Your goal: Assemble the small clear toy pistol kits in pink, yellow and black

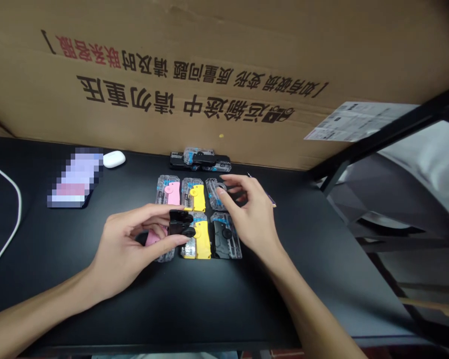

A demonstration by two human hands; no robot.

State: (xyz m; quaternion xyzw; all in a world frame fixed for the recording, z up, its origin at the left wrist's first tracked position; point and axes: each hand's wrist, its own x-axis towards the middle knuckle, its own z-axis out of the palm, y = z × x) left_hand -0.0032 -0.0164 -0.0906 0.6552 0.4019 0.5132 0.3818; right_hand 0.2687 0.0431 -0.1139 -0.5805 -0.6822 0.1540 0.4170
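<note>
Left hand: the left hand (129,247) pinches a black plastic piece (180,223) between thumb and fingers, just above the front row of packs.

Right hand: the right hand (249,212) is open, fingers spread and curved over the right pack of the back row. Whether the fingertips touch that pack cannot be told.

Hands: apart, with one held piece between them and the packs below them, near the middle of the table (303,284).

Back row: three clear blister packs stand side by side, holding a pink piece (172,193), a yellow piece (199,197) and a dark piece (220,188).

Front row: the left hand partly covers a pack with a pink piece (153,238). Beside it lie a pack with a yellow piece (202,240) and a pack with a black piece (222,232).

Far edge: a crosswise pack with a black piece (200,159) lies against a cardboard box (179,55) printed with Chinese text.

Left of table: a pixelated flat object (75,177), a white earbud case (114,159) and a white cable (17,214).

Right edge: a thin pen (262,189) lies behind the right hand.
</note>
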